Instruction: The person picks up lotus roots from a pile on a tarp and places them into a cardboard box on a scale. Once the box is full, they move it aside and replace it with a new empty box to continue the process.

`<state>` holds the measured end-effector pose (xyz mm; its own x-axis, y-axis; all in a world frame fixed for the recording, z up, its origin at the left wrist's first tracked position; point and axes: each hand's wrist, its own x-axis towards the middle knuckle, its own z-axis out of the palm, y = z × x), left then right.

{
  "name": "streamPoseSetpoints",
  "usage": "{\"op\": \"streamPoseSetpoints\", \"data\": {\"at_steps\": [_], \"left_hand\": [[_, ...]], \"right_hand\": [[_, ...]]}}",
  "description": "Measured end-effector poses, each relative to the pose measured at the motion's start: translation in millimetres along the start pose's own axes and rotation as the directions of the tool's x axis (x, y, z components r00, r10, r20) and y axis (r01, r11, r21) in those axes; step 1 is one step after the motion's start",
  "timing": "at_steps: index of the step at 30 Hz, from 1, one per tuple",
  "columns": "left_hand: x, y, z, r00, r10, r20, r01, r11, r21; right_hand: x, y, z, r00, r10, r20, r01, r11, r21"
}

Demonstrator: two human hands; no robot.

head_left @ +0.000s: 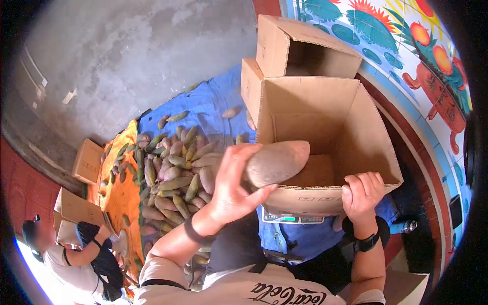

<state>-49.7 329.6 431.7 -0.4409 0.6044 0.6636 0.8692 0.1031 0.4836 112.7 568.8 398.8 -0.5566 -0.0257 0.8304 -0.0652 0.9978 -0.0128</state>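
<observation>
A large pinkish-brown root vegetable (279, 162), blunt and thick, is gripped in my left hand (234, 180) over the near left rim of a tall cardboard box (325, 195). Thumb and fingers press its left end, and its right end reaches over the opening. My right hand (363, 195) has its fingers curled over the box's near right rim. Inside, the part of the box floor I can see is bare cardboard; the vegetable hides some of it. Under the box is a scale with a lit green display (290, 219).
Left of the box, a heap of green and purplish roots (175, 173) lies on blue (208, 96) and orange sheets (114, 203). Another open carton (310, 33) stands behind. A co-worker (76, 264) sits at lower left by a carton (76, 208). A bottle (404, 226) lies at right.
</observation>
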Motion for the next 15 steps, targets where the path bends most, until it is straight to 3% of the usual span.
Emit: {"op": "streamPoseSetpoints", "data": {"at_steps": [4,9,15], "left_hand": [[8.4,1.9,17.7,0.998,-0.033,0.051,0.036,0.998,-0.044],[10.0,3.7,23.5,0.996,0.012,0.093,-0.025,0.99,0.139],[6.7,0.7,26.6,0.991,0.089,0.104,-0.111,0.968,0.225]], "right_hand": [[-1.8,1.8,-0.6,1.0,0.001,0.01,-0.001,1.0,0.002],[-0.8,2.0,-0.6,1.0,-0.005,0.02,0.005,1.0,-0.008],[-1.4,-0.6,0.6,1.0,-0.013,0.017,0.014,1.0,-0.021]]}}
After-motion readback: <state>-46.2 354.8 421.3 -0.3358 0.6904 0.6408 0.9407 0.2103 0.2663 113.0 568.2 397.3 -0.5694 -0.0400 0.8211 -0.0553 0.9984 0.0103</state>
